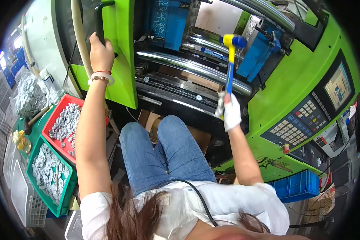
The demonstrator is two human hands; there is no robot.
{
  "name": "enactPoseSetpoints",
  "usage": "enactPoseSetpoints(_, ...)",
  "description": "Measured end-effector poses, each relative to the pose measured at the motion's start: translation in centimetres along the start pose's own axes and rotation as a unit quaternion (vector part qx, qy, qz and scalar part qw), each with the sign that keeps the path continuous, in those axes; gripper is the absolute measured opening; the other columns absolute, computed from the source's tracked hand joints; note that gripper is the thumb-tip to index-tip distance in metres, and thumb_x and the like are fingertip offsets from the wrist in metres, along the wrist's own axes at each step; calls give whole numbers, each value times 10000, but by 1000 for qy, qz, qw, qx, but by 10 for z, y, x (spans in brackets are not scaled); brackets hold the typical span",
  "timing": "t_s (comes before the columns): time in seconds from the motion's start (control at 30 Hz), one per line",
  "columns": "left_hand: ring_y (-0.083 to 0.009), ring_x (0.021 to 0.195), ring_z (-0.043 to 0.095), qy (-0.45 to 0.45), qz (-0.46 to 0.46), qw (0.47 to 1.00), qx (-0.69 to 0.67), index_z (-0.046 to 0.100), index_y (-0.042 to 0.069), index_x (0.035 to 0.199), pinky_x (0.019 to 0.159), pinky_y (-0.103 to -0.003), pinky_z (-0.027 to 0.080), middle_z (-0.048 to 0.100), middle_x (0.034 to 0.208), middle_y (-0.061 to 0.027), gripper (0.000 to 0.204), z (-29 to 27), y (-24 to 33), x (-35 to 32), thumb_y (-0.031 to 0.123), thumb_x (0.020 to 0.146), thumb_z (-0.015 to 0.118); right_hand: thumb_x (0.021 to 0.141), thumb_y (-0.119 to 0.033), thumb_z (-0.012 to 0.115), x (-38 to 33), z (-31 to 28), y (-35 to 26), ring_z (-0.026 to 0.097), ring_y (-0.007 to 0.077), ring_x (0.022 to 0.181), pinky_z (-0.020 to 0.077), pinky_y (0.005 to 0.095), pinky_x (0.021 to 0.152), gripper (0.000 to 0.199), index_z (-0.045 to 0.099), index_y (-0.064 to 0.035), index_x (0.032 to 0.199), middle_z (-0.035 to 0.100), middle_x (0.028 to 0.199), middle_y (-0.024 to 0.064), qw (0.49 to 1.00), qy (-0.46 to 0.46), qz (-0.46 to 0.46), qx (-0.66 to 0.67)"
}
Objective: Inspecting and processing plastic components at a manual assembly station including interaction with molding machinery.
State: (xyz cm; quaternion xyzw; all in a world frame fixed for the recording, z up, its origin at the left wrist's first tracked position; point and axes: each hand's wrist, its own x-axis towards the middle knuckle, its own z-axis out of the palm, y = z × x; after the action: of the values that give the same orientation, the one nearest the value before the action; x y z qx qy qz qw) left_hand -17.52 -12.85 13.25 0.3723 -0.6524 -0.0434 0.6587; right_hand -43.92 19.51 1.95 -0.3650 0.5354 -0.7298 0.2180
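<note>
Two things are held: the black handle (pixel 99 20) of the green machine door is closed on by the bare left hand (pixel 101 52), while the blue-shafted, yellow-headed mallet (pixel 231 56), probably light and stiff, is gripped low on its shaft by the white-gloved right hand (pixel 231 112), upright before the steel bars (pixel 196 68).

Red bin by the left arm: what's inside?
The red bin holds a loose heap of small grey-white moulded parts. The left forearm covers its right side, so the contents there and the bin floor under the heap cannot be seen.
</note>
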Motion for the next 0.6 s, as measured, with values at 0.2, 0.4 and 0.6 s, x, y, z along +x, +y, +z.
enactPoseSetpoints(0.2,-443,897,599,-11,0,1000,3,400,4,1211,770,-483,482,611,1032,-268,369,1,-3,1,153,894,514,953,-506,431,157,61,-8,351,98,387,303,265,360,437,503,-84,866,374,554,-33,986,-9,65,155)
enactPoseSetpoints(0.4,-452,899,597,-21,7,1000,1,386,-2,1222,779,-479,478,604,1022,-292,383,-1,-2,3,131,889,520,950,-552,391,253,77,-8,334,109,387,278,275,363,479,465,-91,843,358,535,-22,962,45,106,248)
enactPoseSetpoints(0.6,-432,946,587,9,50,999,13,427,-21,1212,800,-444,469,588,1054,-284,375,7,-10,5,112,880,542,932,-600,365,321,90,0,354,131,385,294,288,374,514,476,-115,804,381,519,-15,944,69,54,319)
